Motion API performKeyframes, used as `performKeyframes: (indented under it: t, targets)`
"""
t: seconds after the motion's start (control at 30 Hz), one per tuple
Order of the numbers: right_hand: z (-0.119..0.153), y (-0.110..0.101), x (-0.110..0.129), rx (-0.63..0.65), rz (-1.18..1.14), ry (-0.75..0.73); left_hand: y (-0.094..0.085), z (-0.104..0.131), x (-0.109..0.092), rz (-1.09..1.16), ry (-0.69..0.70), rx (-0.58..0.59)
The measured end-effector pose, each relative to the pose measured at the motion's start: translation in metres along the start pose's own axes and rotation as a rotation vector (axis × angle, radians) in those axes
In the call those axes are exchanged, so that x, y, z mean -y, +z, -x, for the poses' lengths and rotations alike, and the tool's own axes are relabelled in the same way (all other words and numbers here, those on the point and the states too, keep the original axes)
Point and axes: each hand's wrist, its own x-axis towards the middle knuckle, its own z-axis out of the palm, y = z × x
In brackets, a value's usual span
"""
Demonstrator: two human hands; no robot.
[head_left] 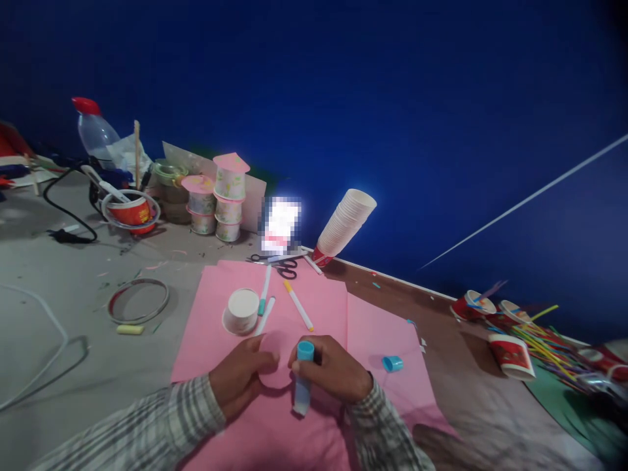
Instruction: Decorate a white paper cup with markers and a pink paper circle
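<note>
My right hand point(331, 369) grips a light blue glue stick point(303, 379), its blue end up and uncapped. My left hand point(240, 379) pinches the edge of a pink paper circle point(275, 366) lying on large pink paper sheets point(314, 307). The glue stick's blue cap point(392, 364) lies on the pink paper to the right. An upturned white paper cup point(241, 310) stands just beyond my left hand, with several markers point(297, 305) beside it.
A leaning stack of paper cups point(343, 226) and scissors point(279, 263) sit at the back. Decorated cup towers point(228, 196), a bottle point(95, 134) and a red tub point(130, 212) stand far left. A metal ring point(138, 301) lies left. Red cups and straws point(530, 337) are right.
</note>
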Motion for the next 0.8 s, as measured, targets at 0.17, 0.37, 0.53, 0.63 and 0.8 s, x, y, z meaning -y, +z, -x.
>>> performKeyframes:
  t: [0.17, 0.37, 0.53, 0.63, 0.8]
  targets:
    - [0.004, -0.002, 0.003, 0.074, 0.095, 0.049, -0.004, -0.003, 0.002, -0.133, -0.076, -0.028]
    - [0.009, 0.000, 0.005, 0.098, 0.280, -0.053, -0.013, -0.006, 0.008, -0.277, -0.101, -0.036]
    - [0.011, -0.002, 0.009, 0.098, 0.392, -0.177, -0.027, -0.008, 0.018, -0.410, -0.023, 0.026]
    - [0.018, -0.015, 0.011, 0.087, 0.296, -0.262, -0.034, -0.011, 0.022, -0.456, 0.030, 0.007]
    - [0.034, -0.038, 0.008, -0.217, -0.090, -0.328, -0.026, -0.009, 0.021, -0.375, -0.047, -0.020]
